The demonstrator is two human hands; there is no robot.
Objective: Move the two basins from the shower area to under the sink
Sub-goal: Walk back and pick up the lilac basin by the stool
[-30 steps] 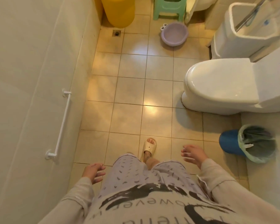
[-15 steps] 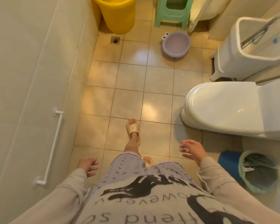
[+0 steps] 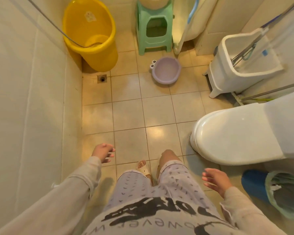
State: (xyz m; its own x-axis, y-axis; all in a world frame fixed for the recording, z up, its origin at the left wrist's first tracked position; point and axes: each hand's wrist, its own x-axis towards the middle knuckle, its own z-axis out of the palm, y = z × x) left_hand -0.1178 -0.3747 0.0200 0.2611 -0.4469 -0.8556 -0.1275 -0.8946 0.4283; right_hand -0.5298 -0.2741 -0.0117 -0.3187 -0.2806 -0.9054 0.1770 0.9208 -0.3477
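Note:
A small purple basin (image 3: 165, 70) with two cartoon eyes on its rim sits on the floor tiles ahead, in front of a green stool (image 3: 153, 28). On top of the stool rests a pale basin (image 3: 154, 1), cut off by the top edge. My left hand (image 3: 103, 152) hangs open at my side, near the left wall. My right hand (image 3: 216, 181) is open too, fingers spread, beside the toilet (image 3: 236, 131). Both hands are far from the basins and hold nothing.
A tall yellow bucket (image 3: 90, 34) stands in the far left corner, with a floor drain (image 3: 102, 78) in front of it. A white mop bucket (image 3: 241, 63) stands at the right. A blue bin (image 3: 275, 192) with a liner lies near my right hand.
I have walked forward, so the purple basin, stool and yellow bucket are closer. My right leg has swung ahead. Both hands stay open and have risen slightly.

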